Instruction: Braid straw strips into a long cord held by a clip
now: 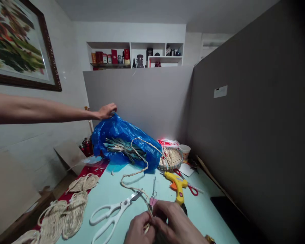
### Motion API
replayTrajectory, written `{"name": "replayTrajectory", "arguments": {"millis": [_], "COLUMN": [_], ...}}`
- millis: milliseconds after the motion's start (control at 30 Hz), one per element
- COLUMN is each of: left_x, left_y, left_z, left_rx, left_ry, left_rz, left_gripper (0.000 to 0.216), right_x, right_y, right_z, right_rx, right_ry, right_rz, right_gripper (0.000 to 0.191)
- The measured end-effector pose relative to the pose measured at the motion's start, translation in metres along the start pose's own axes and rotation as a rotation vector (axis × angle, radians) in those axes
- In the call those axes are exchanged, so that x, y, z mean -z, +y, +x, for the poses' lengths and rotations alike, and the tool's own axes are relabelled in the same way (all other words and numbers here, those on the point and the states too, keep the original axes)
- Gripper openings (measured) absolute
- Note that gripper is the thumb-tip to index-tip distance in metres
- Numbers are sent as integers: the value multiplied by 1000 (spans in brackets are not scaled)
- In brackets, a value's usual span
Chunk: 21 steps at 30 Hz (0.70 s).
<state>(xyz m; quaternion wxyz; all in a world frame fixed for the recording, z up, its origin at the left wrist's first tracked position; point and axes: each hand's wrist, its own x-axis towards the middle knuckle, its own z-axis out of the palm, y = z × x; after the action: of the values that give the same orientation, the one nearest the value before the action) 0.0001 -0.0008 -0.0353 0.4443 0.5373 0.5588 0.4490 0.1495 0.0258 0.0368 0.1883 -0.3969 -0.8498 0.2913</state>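
Note:
My left hand (137, 231) and my right hand (174, 218) meet at the table's near edge, fingers pinched on a braided straw cord (134, 174). From them the cord winds away over the table and across a blue plastic bag (125, 126). Dried greenish leaf strips (125, 146) lie in the bag's opening. Beyond my fingertips is a pink-ended metal clip (153, 201). White-handled scissors (122, 206) lie open left of my hands. A yellow glue gun (178, 184) rests to the right. My fingers partly hide the cord's end.
Another person's hand (107, 111) reaches in from the left and grips the bag's top. Woven straw soles (75, 213) line the left edge. A round basket (176, 158), a paper cup (184, 151) and red-handled scissors (193, 190) are at the back right. Grey partitions (142, 89) enclose the table.

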Motion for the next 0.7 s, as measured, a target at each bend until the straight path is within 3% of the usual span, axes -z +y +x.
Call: {"name": "replayTrajectory", "arguments": {"millis": [333, 700], "left_x": [-1, 0], "left_y": [2, 13], "left_z": [-4, -8], "left_rx": [21, 47], "left_ry": [21, 1], "left_rz": [-19, -95], "left_gripper": [10, 10], "right_x": [-14, -8], "right_y": [15, 12], "right_z": [7, 1], "right_rx": [87, 33], "right_ry": [57, 34], "right_rz": [145, 167], "right_gripper": [12, 12]}}
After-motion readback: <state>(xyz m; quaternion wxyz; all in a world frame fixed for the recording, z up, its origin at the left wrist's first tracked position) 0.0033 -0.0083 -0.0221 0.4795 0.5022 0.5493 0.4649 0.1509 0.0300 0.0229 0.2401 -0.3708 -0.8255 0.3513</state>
